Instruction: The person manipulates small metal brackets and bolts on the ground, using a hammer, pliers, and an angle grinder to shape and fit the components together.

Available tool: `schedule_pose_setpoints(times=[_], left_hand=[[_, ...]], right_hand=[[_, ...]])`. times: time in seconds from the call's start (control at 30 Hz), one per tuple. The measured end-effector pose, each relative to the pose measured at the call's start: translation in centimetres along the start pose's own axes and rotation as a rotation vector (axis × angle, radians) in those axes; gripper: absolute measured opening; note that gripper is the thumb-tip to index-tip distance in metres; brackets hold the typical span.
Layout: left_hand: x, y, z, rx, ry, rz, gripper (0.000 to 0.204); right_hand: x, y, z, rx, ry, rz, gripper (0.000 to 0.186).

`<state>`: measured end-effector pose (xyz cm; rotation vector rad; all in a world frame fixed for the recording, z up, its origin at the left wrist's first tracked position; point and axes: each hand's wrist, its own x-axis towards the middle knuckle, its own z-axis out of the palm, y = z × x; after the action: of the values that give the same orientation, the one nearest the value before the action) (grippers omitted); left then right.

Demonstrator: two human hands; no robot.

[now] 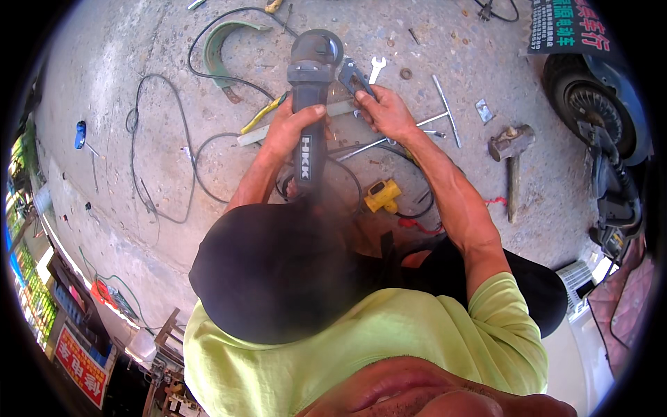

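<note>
My left hand (286,126) is wrapped round the body of a black angle grinder (309,97), its round head pointing away from me. In my right hand (386,112) is a dark grey metal part (353,75), gripped at its near end. The part's far end is close to the right side of the grinder's head; whether they touch I cannot tell. A few orange specks like sparks show between them. Under both wrists lies a pale flat bar (342,108). Yellow-handled pliers (261,115) rest beside my left hand. An open-ended wrench (377,69) lies just beyond my right hand.
A hammer (513,156) and a T-handle wrench (445,111) lie to the right. A curved green metal piece (214,52) sits far left, near looping black cable (187,160). A yellow plug-like block (382,194) is near my knees. A vehicle wheel (590,104) stands at far right.
</note>
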<state>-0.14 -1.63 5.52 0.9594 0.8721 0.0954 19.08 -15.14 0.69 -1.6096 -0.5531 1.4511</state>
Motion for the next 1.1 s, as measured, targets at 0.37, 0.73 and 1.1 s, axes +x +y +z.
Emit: schedule_pose_setpoints(times=[0.37, 0.73, 1.1], left_hand=[[0.1, 0.1, -0.4, 0.014, -0.034, -0.025, 0.042], [-0.7, 0.3, -0.4, -0.014, -0.026, 0.008, 0.041], [-0.4, -0.2, -0.5, 0.030, -0.011, -0.018, 0.042]], right_hand=[[0.1, 0.3, 0.1, -0.007, -0.012, -0.004, 0.035], [0.1, 0.1, 0.0, -0.019, -0.003, 0.011, 0.036], [-0.1, -0.1, 0.1, -0.030, -0.013, 0.005, 0.034]])
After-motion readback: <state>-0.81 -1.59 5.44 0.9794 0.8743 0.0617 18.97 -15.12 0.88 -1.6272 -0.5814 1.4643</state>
